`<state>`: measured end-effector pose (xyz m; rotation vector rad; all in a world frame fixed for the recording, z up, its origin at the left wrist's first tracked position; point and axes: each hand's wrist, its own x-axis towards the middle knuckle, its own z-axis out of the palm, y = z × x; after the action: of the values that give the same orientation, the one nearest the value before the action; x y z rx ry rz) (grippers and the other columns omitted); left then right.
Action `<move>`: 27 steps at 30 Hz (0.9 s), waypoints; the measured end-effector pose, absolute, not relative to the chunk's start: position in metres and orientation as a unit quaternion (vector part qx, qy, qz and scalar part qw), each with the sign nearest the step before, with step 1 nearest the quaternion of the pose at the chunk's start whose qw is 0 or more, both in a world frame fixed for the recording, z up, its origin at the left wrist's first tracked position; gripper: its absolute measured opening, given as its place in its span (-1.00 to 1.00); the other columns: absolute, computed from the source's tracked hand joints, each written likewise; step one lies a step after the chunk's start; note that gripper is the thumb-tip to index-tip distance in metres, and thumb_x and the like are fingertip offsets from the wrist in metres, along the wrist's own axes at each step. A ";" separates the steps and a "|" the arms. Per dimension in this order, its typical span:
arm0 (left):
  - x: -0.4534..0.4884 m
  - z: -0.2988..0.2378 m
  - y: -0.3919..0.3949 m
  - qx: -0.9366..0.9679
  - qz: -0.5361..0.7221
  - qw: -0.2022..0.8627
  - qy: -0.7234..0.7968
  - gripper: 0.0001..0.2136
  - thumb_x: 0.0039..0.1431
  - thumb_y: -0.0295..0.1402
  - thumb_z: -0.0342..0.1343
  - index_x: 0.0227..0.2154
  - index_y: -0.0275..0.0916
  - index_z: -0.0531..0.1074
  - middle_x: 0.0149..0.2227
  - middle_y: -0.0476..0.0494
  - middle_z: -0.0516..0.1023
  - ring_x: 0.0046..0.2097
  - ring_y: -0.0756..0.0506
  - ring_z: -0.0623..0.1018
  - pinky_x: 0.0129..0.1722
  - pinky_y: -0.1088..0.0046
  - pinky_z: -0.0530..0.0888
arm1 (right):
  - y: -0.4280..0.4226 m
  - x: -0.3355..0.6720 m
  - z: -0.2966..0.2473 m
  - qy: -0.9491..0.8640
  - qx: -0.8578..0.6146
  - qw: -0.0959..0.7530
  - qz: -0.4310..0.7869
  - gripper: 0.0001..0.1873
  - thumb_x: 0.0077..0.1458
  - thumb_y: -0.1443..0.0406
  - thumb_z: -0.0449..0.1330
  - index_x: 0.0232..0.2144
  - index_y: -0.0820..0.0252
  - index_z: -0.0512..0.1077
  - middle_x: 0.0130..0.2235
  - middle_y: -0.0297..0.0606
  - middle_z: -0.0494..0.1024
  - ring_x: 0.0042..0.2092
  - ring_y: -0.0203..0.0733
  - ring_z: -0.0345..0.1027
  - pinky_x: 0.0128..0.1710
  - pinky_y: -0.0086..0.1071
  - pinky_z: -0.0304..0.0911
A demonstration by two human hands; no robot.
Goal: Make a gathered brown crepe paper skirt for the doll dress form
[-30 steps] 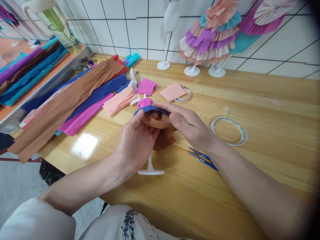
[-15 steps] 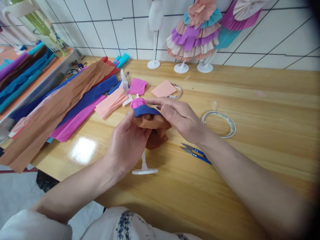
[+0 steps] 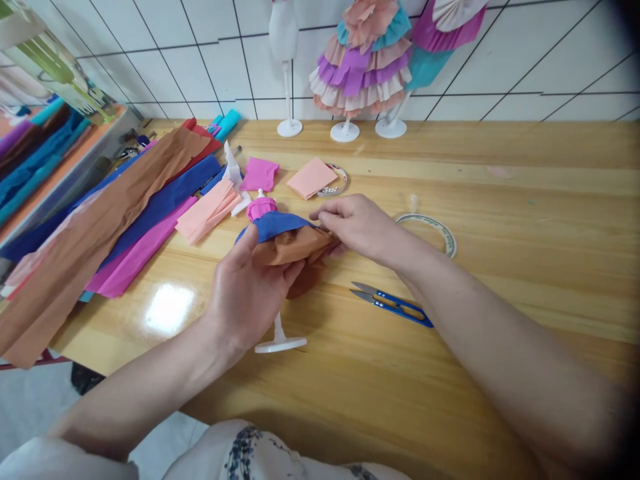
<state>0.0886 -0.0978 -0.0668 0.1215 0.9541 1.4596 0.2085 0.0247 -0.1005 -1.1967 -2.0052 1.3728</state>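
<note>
A small dress form on a white round stand (image 3: 280,343) wears a pink top (image 3: 261,209), a blue crepe paper layer (image 3: 275,225) and a brown crepe paper skirt (image 3: 287,247). My left hand (image 3: 245,287) is wrapped round the skirt's left side, its thumb on the blue edge and its fingers under the brown paper. At the right, my right hand (image 3: 355,227) pinches the outer edge of the brown paper between thumb and fingers. Blue-handled thread snips (image 3: 393,305) lie on the table below my right forearm.
Crepe paper strips (image 3: 115,220) in several colours lie at the left, beside a bin. Behind the form are peach paper (image 3: 313,178), a pink square (image 3: 260,174) and a tape roll (image 3: 430,223). Dressed mannequins (image 3: 365,73) and a bare one (image 3: 284,33) stand against the tiled wall.
My right hand has moved from over the form's top to the skirt's right edge and closed on it. The skirt is now pulled wider. The whole view has shifted slightly.
</note>
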 end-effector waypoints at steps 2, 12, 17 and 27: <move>0.088 -0.067 -0.100 0.048 0.635 0.648 0.419 -0.71 0.28 -0.21 -0.11 -0.28 -0.25 0.45 -0.05 -0.20 0.52 0.17 -0.23 0.36 0.15 0.22 0.28 | 0.025 0.216 -0.093 -0.708 -0.462 0.138 0.515 -0.82 -0.02 0.47 0.06 -0.47 0.18 0.43 -0.55 -0.30 0.52 -0.61 -0.17 0.43 -0.64 -0.35 0.30; 0.084 -0.064 -0.100 0.043 0.614 0.672 0.412 -0.71 0.27 -0.22 -0.09 -0.17 -0.28 0.45 -0.03 -0.25 0.51 0.15 -0.26 0.37 0.13 0.20 0.31 | -0.026 0.233 -0.091 -0.836 -0.424 0.081 0.340 -0.89 -0.11 0.28 0.23 -0.52 0.12 0.33 -0.53 -0.39 0.47 -0.50 -0.24 0.31 -0.54 -0.40 0.13; 0.082 -0.066 -0.097 0.029 0.604 0.682 0.410 -0.77 0.25 -0.29 -0.07 -0.28 -0.27 0.46 -0.07 -0.21 0.53 0.15 -0.25 0.37 0.14 0.17 0.29 | -0.035 0.228 -0.105 -0.812 -0.442 0.171 0.340 -0.87 -0.08 0.37 0.13 -0.59 0.14 0.24 -0.57 -0.40 0.40 -0.55 -0.30 0.24 -0.54 -0.42 0.10; 0.080 -0.068 -0.094 0.039 0.607 0.677 0.415 -0.78 0.23 -0.33 -0.09 -0.39 -0.24 0.45 -0.15 -0.14 0.55 0.06 -0.18 0.45 0.00 0.31 0.40 | -0.039 0.235 -0.105 -0.795 -0.449 0.196 0.358 -0.88 -0.07 0.31 0.15 -0.57 0.13 0.26 -0.58 -0.40 0.37 -0.56 -0.30 0.21 -0.55 -0.41 0.13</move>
<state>0.0804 -0.0942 -0.0680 0.0879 0.9330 1.3632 0.2346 -0.0385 -0.1046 -1.2566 -2.2274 1.0019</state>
